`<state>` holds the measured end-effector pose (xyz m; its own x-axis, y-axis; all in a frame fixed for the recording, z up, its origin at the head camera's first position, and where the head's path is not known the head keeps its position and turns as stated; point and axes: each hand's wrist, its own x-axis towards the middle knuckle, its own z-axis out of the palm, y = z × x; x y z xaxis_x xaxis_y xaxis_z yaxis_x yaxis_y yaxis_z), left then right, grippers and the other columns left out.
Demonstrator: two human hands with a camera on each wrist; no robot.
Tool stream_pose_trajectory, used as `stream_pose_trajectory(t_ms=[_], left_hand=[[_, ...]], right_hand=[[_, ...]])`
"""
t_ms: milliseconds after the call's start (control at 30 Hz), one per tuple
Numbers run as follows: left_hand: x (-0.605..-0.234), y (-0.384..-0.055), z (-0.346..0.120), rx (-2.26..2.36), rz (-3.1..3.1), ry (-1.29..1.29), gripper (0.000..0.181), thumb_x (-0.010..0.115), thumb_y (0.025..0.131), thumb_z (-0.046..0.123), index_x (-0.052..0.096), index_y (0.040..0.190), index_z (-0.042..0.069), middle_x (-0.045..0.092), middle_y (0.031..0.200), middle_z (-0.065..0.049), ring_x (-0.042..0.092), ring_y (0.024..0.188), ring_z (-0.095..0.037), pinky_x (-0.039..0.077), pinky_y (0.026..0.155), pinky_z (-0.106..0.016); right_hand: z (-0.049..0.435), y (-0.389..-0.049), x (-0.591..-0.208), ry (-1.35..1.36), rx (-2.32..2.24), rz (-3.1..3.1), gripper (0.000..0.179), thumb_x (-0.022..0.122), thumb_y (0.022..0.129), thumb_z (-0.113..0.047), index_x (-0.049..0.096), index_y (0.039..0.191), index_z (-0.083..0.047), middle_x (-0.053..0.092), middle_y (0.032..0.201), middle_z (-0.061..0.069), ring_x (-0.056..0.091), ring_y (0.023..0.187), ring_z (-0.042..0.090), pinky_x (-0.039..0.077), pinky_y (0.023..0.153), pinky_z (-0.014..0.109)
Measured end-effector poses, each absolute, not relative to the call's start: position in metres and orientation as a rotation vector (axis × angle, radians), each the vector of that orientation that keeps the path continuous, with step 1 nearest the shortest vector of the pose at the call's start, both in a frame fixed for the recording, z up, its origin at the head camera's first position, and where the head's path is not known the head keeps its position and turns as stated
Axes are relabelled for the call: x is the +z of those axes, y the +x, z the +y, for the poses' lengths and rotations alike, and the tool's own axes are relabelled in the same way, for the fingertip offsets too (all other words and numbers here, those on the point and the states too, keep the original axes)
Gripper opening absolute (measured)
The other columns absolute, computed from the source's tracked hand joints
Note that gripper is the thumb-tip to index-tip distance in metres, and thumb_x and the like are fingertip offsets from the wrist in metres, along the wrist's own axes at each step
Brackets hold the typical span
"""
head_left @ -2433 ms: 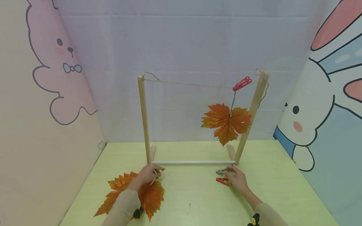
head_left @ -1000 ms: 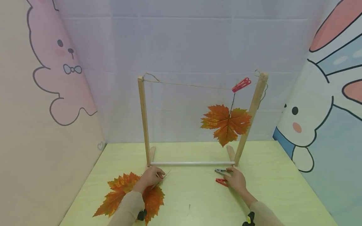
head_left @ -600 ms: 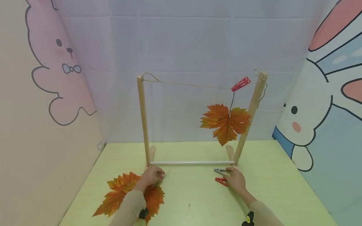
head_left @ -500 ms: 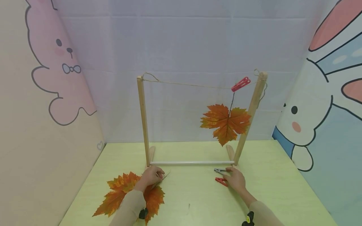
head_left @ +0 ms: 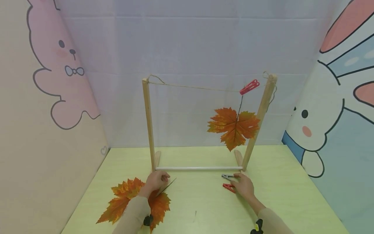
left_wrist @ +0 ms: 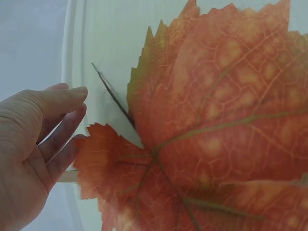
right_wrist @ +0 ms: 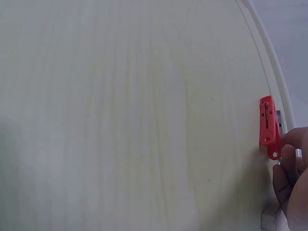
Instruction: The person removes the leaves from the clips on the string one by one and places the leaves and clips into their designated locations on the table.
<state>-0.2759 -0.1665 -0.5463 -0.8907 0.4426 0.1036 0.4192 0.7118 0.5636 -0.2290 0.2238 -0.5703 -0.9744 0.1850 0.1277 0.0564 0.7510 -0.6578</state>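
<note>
My left hand (head_left: 155, 182) hovers over an orange artificial maple leaf (head_left: 159, 208) at the table's left. In the left wrist view its fingers hang loosely curled beside the leaf's dark stem (left_wrist: 113, 97), holding nothing. Another orange leaf (head_left: 117, 204) lies further left, partly behind my arm. My right hand (head_left: 244, 187) pinches the end of a grey clothespin (head_left: 227, 176), which lies low at the table; a red clothespin (head_left: 229, 188) lies just in front of it. In the right wrist view the red clothespin hides most of the grey one.
A wooden frame with a left post (head_left: 148, 120), a right post (head_left: 260, 123) and a white bottom rod (head_left: 198, 168) stands behind the hands. From its twine (head_left: 193, 86), a red clothespin (head_left: 249, 87) holds a hanging maple leaf (head_left: 233, 128) near the right post.
My left fingers, earlier at the leaf's stem, have come off it; the stem now points free to their right. My right hand stays at the grey clothespin, almost unmoved.
</note>
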Motion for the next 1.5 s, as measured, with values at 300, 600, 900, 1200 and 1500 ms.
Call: stream_pose_trajectory(t_ms=[300, 600, 900, 1200, 1500], left_hand=[[-0.527, -0.276, -0.166, 1.019, 2.832, 0.700, 0.018, 0.069, 0.072, -0.005, 0.068, 0.089, -0.002, 0.066, 0.074, -0.002, 0.060, 0.069, -0.016, 0.048, 0.061, -0.027], [-0.514, -0.275, -0.165, 0.973, 2.849, 0.673, 0.018, 0.070, 0.072, -0.005, 0.068, 0.090, -0.002, 0.065, 0.074, 0.001, 0.060, 0.069, -0.014, 0.049, 0.064, -0.029], [-0.490, -0.275, -0.165, 0.943, 2.895, 0.731, 0.017, 0.072, 0.072, -0.001, 0.069, 0.088, 0.006, 0.065, 0.075, 0.001, 0.060, 0.069, -0.013, 0.049, 0.064, -0.029], [-0.460, -0.278, -0.160, 0.791, 2.972, 0.838, 0.019, 0.074, 0.072, 0.005, 0.069, 0.090, 0.008, 0.065, 0.075, 0.003, 0.061, 0.068, -0.013, 0.049, 0.062, -0.029], [-0.434, -0.282, -0.153, 0.792, 2.952, 0.887, 0.019, 0.071, 0.075, 0.007, 0.069, 0.094, 0.008, 0.065, 0.076, 0.004, 0.061, 0.068, -0.011, 0.048, 0.064, -0.029]], right_hand=[[0.228, -0.230, -0.572, -0.195, 1.029, -2.766, 0.033, 0.068, 0.072, -0.016, 0.066, 0.100, 0.001, 0.066, 0.099, 0.017, 0.060, 0.089, 0.035, 0.046, 0.067, 0.042], [0.235, -0.225, -0.560, -0.132, 1.015, -2.784, 0.036, 0.068, 0.077, -0.018, 0.064, 0.106, 0.003, 0.064, 0.103, 0.017, 0.058, 0.096, 0.037, 0.045, 0.076, 0.047], [0.247, -0.222, -0.528, -0.049, 1.028, -2.750, 0.035, 0.067, 0.080, -0.017, 0.062, 0.109, 0.002, 0.064, 0.105, 0.019, 0.061, 0.087, 0.035, 0.046, 0.070, 0.044], [0.264, -0.217, -0.489, 0.111, 0.857, -2.787, 0.037, 0.068, 0.079, -0.018, 0.061, 0.108, 0.004, 0.063, 0.104, 0.019, 0.059, 0.092, 0.037, 0.048, 0.068, 0.044], [0.270, -0.217, -0.444, 0.219, 0.780, -2.731, 0.038, 0.070, 0.077, -0.014, 0.061, 0.108, 0.006, 0.063, 0.104, 0.022, 0.048, 0.050, 0.016, 0.041, 0.048, 0.031]])
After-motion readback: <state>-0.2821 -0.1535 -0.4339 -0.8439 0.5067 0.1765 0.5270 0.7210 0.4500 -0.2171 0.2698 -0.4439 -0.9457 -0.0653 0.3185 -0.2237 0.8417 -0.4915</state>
